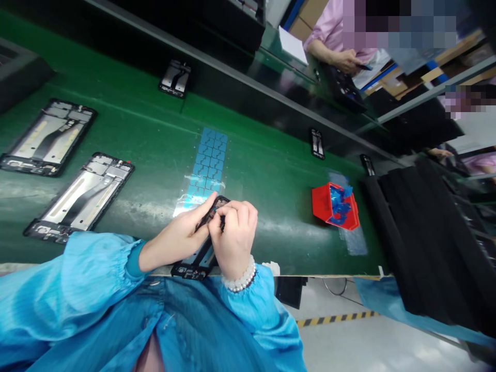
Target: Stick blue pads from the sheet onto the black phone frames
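Note:
A black phone frame (199,261) with its inner side up is tilted at the bench's near edge, close to my body. My left hand (184,235) grips it along its left side, thumb and fingers at the upper part. Over the phone frame's upper end, my right hand (234,235) is closed in a pinch. Whatever sits between its fingertips is hidden or too small to make out. Just beyond my hands lies a clear sheet of blue stickers (209,160), its lower end shiny with glare.
Two more phone frames (79,199) (50,137) lie at left, another (175,78) farther back. A red bin (321,205) with blue scraps stands right on the green bench (267,181). Black stacked trays (430,243) rise at far right. Across a divider, a co-worker's hand (346,61) holds something dark.

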A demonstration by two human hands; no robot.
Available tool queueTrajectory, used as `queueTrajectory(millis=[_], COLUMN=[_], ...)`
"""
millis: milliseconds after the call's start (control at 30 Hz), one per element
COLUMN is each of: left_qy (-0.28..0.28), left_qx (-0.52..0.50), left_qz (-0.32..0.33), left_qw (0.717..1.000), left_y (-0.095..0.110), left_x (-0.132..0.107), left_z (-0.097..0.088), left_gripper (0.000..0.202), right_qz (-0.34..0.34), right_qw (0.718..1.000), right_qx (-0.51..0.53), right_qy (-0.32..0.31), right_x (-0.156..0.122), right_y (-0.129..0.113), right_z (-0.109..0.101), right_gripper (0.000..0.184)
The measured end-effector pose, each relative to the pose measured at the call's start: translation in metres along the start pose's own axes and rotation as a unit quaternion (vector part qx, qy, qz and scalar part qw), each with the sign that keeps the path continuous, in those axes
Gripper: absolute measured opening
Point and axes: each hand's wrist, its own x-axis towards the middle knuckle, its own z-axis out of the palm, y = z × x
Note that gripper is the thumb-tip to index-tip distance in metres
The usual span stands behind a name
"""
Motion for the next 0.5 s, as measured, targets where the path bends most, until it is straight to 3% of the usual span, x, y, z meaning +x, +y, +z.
queueTrajectory(millis=[133,233,300,333,367,400,433,500], left_qy=[0.026,0.054,0.075,0.089,0.103,0.115,0.125,0.138], left_qx=[-0.053,-0.088,-0.109,-0.116,-0.119,-0.117,-0.109,-0.075], left_qz=[-0.036,-0.055,-0.064,-0.068,-0.071,-0.074,-0.075,-0.074], left_qw=[0.998,0.993,0.989,0.987,0.985,0.984,0.983,0.985], left_y=[-0.006,-0.009,-0.009,-0.008,-0.007,-0.005,-0.003,0.0], left_x=[0.0,0.002,0.006,0.008,0.01,0.011,0.012,0.014], left_z=[0.002,0.0,-0.001,-0.001,-0.002,-0.002,-0.003,-0.004], left_gripper=[0.063,0.063,0.061,0.059,0.057,0.053,0.048,0.04], right_qz=[0.039,0.047,0.095,0.145,0.221,0.286,0.311,0.329], right_qw=[0.998,0.994,0.977,0.953,0.912,0.878,0.869,0.892], right_qx=[-0.013,-0.052,-0.111,-0.15,-0.189,-0.218,-0.223,-0.206], right_qy=[0.044,0.084,0.154,0.218,0.288,0.315,0.313,0.232], right_x=[-0.012,-0.016,-0.009,-0.001,0.009,0.021,0.033,0.056], right_y=[-0.003,0.023,0.064,0.091,0.12,0.15,0.179,0.228], right_z=[0.004,-0.021,-0.055,-0.075,-0.096,-0.114,-0.131,-0.153], right_gripper=[0.012,0.011,0.008,0.008,0.01,0.01,0.011,0.021])
